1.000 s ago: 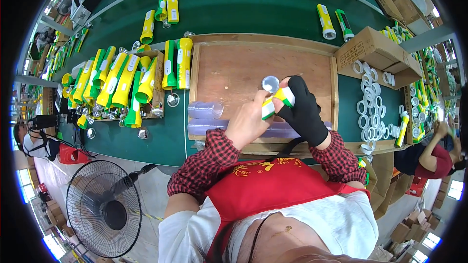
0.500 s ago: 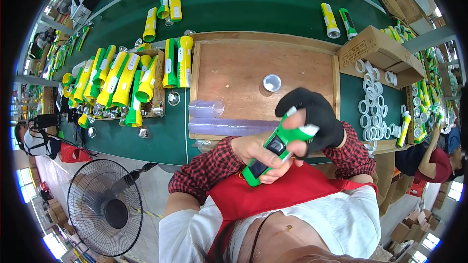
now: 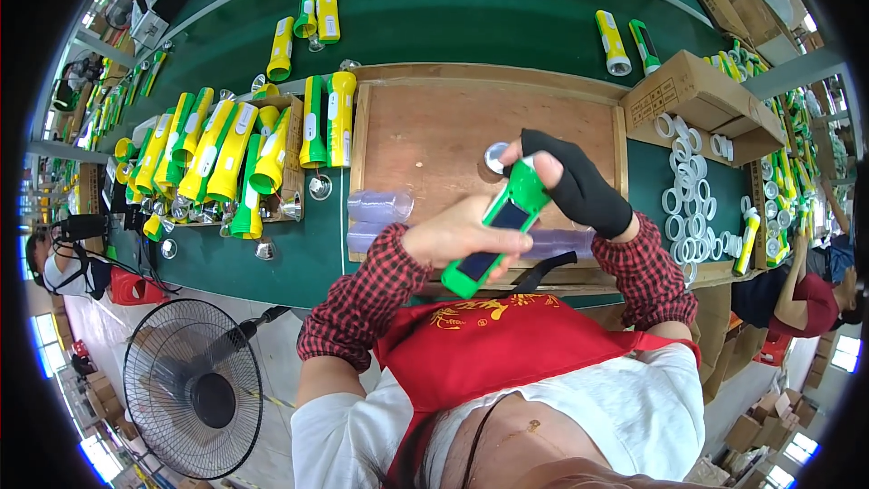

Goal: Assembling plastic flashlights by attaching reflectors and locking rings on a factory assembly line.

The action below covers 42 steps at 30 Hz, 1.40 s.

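On the far left, a black fan [image 3: 193, 389] stands on the floor [image 3: 276, 362], with a red stool [image 3: 136, 286] behind it. On the green worktop [image 3: 312, 263], yellow-and-green flashlight bodies [image 3: 213, 158] lie heaped in a cardboard box [image 3: 297, 147], loose silver reflectors [image 3: 264, 249] beside them. Three more flashlights [image 3: 281, 50] lie farther back.

Next comes a shallow wooden tray [image 3: 434, 113], two flashlights [image 3: 340, 122] lying along its left edge. Inside, rows of clear purplish discs [image 3: 380, 206] lie near its front.

The bare left hand [image 3: 450, 231] has its grip wrapped around the middle of a green flashlight [image 3: 507, 214], which slants over the tray's front edge, head end up and to the right, dark panel facing up. A clear round cup [image 3: 495, 158] sits just beyond. The right hand [image 3: 587, 188], in a black fingerless glove, grasps the head end, thumb bare.

Farther right, white rings [image 3: 690, 190] spill from a tipped carton [image 3: 697, 95]; a yellow flashlight [image 3: 748, 240] stands beside them.
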### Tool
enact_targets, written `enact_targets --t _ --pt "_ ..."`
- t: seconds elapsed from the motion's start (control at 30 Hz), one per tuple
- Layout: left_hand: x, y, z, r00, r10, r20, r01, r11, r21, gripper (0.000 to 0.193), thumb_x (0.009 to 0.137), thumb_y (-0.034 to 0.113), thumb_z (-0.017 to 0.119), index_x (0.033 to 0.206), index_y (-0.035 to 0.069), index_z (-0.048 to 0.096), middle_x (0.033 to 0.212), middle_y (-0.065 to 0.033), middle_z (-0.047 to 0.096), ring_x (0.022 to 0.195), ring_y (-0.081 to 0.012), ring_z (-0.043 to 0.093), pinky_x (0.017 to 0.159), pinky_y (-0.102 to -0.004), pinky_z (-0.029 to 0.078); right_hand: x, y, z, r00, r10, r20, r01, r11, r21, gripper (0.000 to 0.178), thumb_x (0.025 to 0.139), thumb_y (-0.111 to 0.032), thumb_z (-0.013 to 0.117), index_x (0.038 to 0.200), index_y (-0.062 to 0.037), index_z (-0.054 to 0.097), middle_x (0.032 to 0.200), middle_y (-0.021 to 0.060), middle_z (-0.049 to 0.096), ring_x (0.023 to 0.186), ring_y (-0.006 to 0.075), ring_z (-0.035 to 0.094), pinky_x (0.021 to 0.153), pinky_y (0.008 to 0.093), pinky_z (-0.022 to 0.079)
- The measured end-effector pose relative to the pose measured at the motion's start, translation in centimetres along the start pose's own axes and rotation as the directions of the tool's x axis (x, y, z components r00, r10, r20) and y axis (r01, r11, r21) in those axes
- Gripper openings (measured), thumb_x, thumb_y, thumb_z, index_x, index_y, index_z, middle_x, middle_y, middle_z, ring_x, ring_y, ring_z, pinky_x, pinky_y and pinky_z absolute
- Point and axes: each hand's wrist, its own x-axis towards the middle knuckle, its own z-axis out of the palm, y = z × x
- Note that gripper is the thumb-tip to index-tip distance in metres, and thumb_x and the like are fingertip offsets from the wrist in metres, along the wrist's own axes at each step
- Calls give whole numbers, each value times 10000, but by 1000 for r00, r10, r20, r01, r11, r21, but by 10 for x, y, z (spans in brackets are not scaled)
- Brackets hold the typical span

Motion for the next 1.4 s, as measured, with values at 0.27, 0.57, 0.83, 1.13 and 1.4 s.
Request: enact_targets --t 0.27,0.57,0.83,1.13,1.4 --pt "15 4 -37 856 431 -285 -105 685 721 410 840 230 710 1105 12 486 855 -122 591 695 -250 610 635 -369 513 36 33 -1 986 2 -165 -38 976 -215 377 1025 -345 361 996 -41 581 836 100 589 787 206 592 739 328 464" --pt "-46 45 -174 318 876 -363 702 39 711 339 880 224 622 1087 -37 555 977 -242 617 887 -402 617 773 -473 510 114 123 -157 784 -416 -460 -166 574 -802 344 817 -232 716 1086 -80 566 995 187 569 924 365 567 767 442 469" --pt "-19 66 -222 242 737 -631 837 171 520 506 783 437 698 916 -43 607 840 -234 678 832 -398 664 750 -479 534 109 185 -181 873 -62 -484 -467 185 -865 318 798 -268 718 1022 -69 611 1039 187 564 987 374 563 819 484 475" --pt "-34 89 -106 333 831 -445 134 425 895 610 755 146 682 1236 -95 394 1025 -227 609 940 -321 642 816 -366 512 128 52 -16 897 336 -286 -312 942 128 485 964 -486 511 1021 -19 630 884 77 641 637 148 610 560 274 464" --pt "-12 21 -41 667 584 -463 -269 768 581 569 906 398 664 1235 16 400 978 -140 641 788 -188 647 723 -301 519 80 28 8 926 359 -114 -271 845 462 331 960 -324 565 943 -2 638 778 31 618 667 94 572 598 251 460"
